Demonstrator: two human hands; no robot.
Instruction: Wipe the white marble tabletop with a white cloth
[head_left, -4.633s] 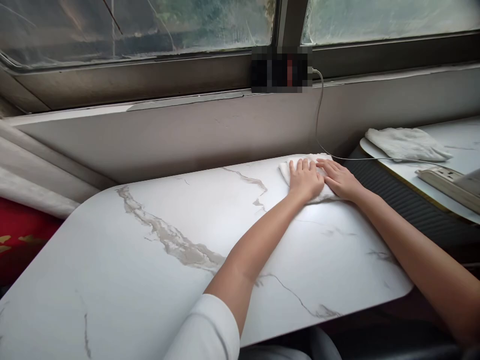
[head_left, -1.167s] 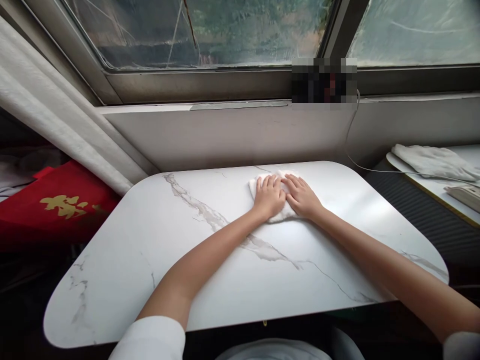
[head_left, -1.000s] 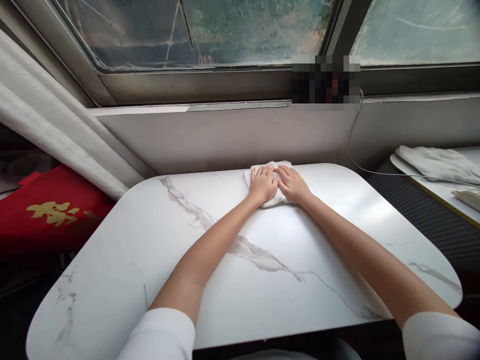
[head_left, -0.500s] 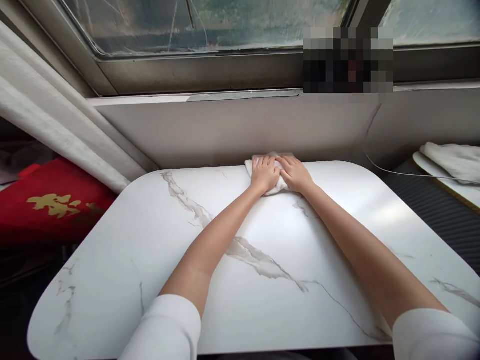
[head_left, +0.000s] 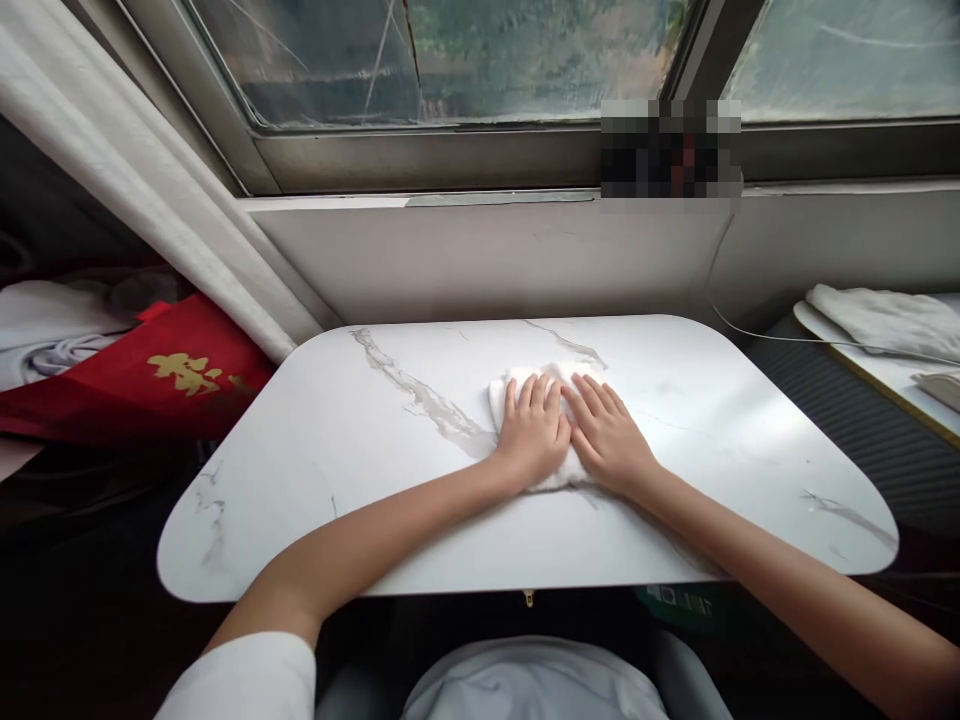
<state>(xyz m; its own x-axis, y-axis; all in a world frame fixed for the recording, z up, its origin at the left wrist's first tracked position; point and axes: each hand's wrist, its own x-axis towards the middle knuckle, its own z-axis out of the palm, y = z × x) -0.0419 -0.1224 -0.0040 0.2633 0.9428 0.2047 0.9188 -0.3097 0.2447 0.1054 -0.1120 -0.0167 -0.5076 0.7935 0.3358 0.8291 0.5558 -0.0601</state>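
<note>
A white cloth (head_left: 559, 476) lies on the white marble-patterned table (head_left: 262, 430), around the middle of its top. My left hand (head_left: 532, 430) rests flat on the left part of the cloth, fingers stretched out and slightly spread. Beside it, my right hand (head_left: 609, 430) presses on the right part, its fingers pointing away from me. The two hands nearly touch at the thumbs. Most of the cloth is hidden beneath them; its left, upper and lower edges show.
A window (head_left: 450, 70) and its sill run behind the table. At left hang a pale curtain (head_left: 150, 190) and a red bag (head_left: 225, 390) with gold lettering. To the right, a cable (head_left: 780, 342) crosses near another board with a white folded cloth (head_left: 885, 315).
Both hands have drawn the cloth back from the table's far edge toward me, and my elbows have bent outward. The view has shifted, showing the table's near edge.
</note>
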